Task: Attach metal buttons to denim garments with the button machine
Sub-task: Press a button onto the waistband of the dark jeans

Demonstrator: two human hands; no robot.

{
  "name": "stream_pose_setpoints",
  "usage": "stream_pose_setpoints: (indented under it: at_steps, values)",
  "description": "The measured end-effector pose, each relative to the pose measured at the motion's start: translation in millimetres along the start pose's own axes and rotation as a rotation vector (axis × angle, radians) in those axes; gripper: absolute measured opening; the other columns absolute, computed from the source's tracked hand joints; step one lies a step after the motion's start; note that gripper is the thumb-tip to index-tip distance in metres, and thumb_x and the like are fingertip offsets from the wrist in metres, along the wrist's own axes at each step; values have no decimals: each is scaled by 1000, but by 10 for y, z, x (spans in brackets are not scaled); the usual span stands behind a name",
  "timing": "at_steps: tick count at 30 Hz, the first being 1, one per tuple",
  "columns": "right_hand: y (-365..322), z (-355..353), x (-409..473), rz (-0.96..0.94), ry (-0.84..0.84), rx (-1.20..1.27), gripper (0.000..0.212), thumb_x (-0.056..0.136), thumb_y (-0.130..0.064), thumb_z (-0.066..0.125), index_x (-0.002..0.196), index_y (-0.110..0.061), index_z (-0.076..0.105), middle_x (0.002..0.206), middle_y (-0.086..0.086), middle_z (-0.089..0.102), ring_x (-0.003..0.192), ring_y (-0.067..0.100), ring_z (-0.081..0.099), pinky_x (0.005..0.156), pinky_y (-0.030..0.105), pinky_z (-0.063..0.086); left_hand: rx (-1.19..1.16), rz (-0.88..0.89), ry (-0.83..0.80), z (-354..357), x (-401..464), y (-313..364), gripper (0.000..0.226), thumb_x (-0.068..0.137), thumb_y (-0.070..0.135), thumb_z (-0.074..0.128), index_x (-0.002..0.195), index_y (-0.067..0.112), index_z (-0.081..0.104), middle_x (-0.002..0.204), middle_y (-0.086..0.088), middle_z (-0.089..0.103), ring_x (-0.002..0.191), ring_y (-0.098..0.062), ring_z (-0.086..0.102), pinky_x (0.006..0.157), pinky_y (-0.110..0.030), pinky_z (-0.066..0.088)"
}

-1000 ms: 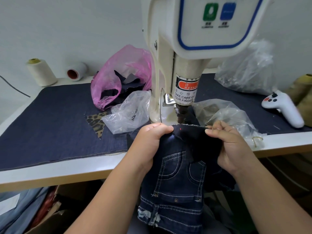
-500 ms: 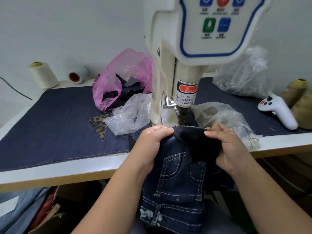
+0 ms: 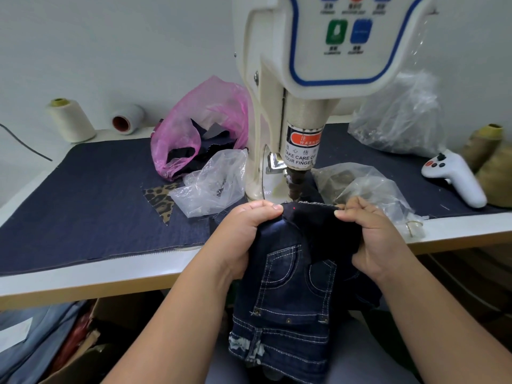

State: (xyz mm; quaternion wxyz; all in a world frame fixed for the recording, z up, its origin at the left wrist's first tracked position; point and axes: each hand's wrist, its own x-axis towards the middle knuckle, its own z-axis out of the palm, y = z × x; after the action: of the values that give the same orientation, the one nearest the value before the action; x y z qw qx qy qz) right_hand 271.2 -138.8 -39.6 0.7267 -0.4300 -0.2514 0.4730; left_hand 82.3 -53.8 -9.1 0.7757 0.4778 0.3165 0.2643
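Head view: small dark denim garment [image 3: 288, 275] with pale contrast stitching, pockets, rivets and a frayed lower hem. Held at the front edge of the white table [image 3: 83, 275], top edge just below the punch of the button machine [image 3: 297, 187], red laser dot [image 3: 293, 208] on the fabric near the left thumb. Long axis running from the machine toward the body, hem hanging down off the table over the lap. Left hand [image 3: 243, 228] curled round the garment's upper left edge, thumb on top; right hand [image 3: 371, 234] curled round and pinching the upper right edge, cloth stretched between them. Against half a second earlier: same grips, garment in the same spot under the punch; only the camera aim slightly lower.
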Motion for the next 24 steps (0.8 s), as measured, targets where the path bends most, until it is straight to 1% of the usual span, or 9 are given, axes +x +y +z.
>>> stream_pose_setpoints:
  at_steps: [8, 11, 14, 16, 24]
  values:
    - [-1, -19, 5, 10, -24, -3, 36, 67, -2, 62, 57, -22, 34, 64, -5, 51, 56, 10, 51, 54, 26, 51, 25, 2, 6, -12, -4, -10, 29, 92, 10, 61, 64, 16, 62, 60, -5, 61, 51, -14, 58, 49, -19, 47]
    - [-4, -11, 2, 10, -11, -2, 37, 68, -1, 61, 58, -21, 32, 64, -4, 50, 57, 10, 50, 54, 26, 50, 35, 4, 4, -11, -1, -10, 24, 92, 10, 61, 69, 14, 61, 61, -5, 62, 52, -14, 58, 50, -20, 48]
    - [-7, 6, 6, 14, 19, -21, 41, 78, 6, 55, 58, -21, 32, 63, -4, 48, 55, 11, 49, 51, 25, 49, 40, 3, 6, -7, 2, -11, 23, 92, 10, 61, 69, 14, 61, 61, -5, 62, 52, -14, 58, 49, -20, 48]
    - [-12, 11, 3, 20, 29, -30, 43, 82, 7, 52, 57, -21, 32, 63, -3, 47, 54, 11, 48, 50, 25, 48, 41, 6, 4, -7, -2, -8, 24, 92, 10, 61, 68, 14, 62, 61, -4, 62, 51, -14, 58, 49, -19, 47]
    - [-22, 32, -16, 28, 28, -22, 43, 81, 8, 52, 57, -22, 31, 62, -4, 47, 52, 10, 49, 48, 25, 48, 37, 9, 0, -2, -5, -8, 24, 91, 9, 61, 68, 14, 61, 61, -4, 61, 51, -14, 57, 48, -19, 47]
